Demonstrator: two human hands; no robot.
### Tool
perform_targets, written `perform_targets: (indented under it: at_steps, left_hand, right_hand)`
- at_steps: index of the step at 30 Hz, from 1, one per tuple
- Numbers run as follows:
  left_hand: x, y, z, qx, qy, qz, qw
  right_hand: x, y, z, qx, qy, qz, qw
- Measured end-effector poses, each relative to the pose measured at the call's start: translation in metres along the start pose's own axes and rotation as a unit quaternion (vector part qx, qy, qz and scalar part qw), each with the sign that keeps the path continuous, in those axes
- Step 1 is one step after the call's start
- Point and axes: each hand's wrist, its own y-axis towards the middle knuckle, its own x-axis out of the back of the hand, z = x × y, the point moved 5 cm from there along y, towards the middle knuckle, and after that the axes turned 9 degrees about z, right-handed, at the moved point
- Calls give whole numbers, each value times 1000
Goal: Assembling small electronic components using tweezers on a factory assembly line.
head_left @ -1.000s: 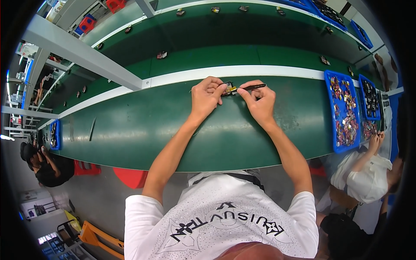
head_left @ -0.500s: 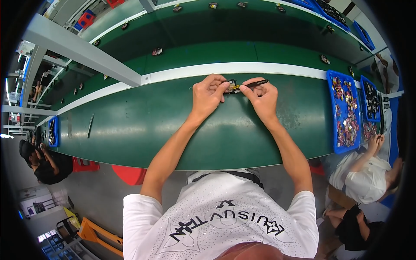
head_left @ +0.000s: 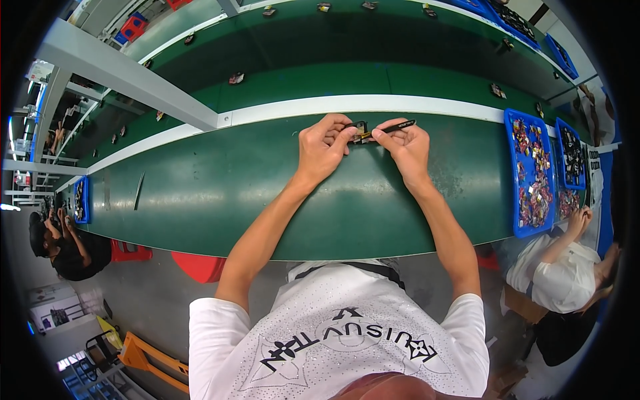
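Note:
My left hand (head_left: 321, 148), its fingers closed, grips a small black part (head_left: 361, 126) with an open frame shape and a bit of yellow at its lower side. Black tweezers (head_left: 401, 125) lie pinched between thumb and fingers of my right hand (head_left: 409, 152). Their tip end reaches the part close to my left fingertips; the exact contact is too small to make out. Both hands are above the green table (head_left: 267, 200), near its far edge.
A white rail (head_left: 300, 109) divides the table from a green belt carrying small assemblies (head_left: 237, 78). Blue trays (head_left: 517, 173) of small colourful parts stand at right, with a co-worker in white (head_left: 563, 277) beside them. A thin strip (head_left: 139, 191) lies at left; another blue tray (head_left: 82, 200) stands beyond.
The black frame now shows more upright between my hands, which have barely shifted. Small assemblies on the belt have drifted slightly left. The seated person at far left has raised a hand.

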Motion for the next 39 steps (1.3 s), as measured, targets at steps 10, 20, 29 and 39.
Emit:
perform_targets:
  at_steps: [10, 20, 29, 39]
  left_hand:
    - [5, 7, 15, 93, -120, 59, 987]
    - [3, 6, 20, 93, -163, 99, 977]
    - [3, 5, 20, 96, -174, 83, 976]
    - [2, 4, 19, 92, -191, 71, 975]
  right_hand:
    - [0, -2, 1, 64, -67, 8, 996]
    - [-9, -11, 12, 141, -161, -10, 977]
    - [-12, -13, 19, 179, -211, -21, 961]
    - [-14, -16, 21, 214, -256, -23, 943]
